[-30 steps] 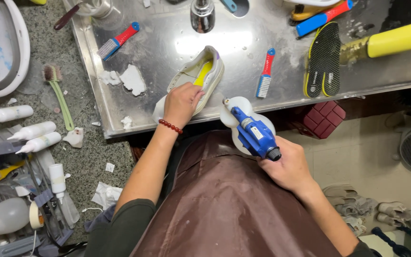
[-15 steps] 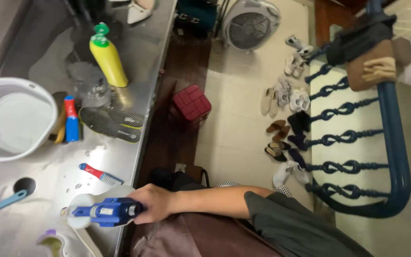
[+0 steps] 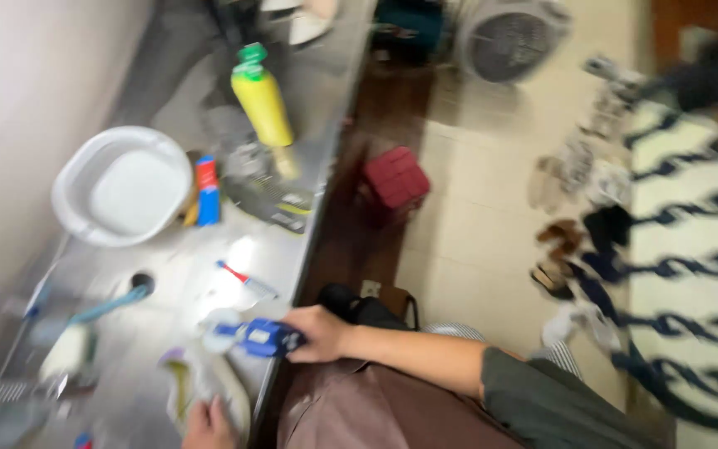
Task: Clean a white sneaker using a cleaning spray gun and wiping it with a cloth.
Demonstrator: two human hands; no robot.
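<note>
The view is blurred. My right hand point(image 3: 319, 333) grips a blue hand-held tool point(image 3: 258, 337) over the front edge of the steel counter point(image 3: 168, 266); a round white piece point(image 3: 222, 321) sits at the tool's tip. My left hand point(image 3: 206, 426) shows only partly at the bottom edge, resting on a pale shoe with a yellow lining point(image 3: 197, 384) that lies on the counter. A brown apron point(image 3: 376, 411) covers my lap below the right arm.
On the counter are a white basin point(image 3: 70, 185), a yellow bottle with a green cap point(image 3: 263, 104), a blue-and-red brush point(image 3: 205, 191), a black insole point(image 3: 272, 201), a red-and-white toothbrush point(image 3: 247, 283) and a drain hole point(image 3: 141, 283). On the floor are a red stool point(image 3: 396, 176), a fan point(image 3: 513, 37), shoes point(image 3: 563, 249) and a dark railing point(image 3: 683, 266).
The camera has swung from looking straight down at the counter to looking along it. My right hand still holds the blue tool; my left hand and the shoe have come back into view at the bottom.
</note>
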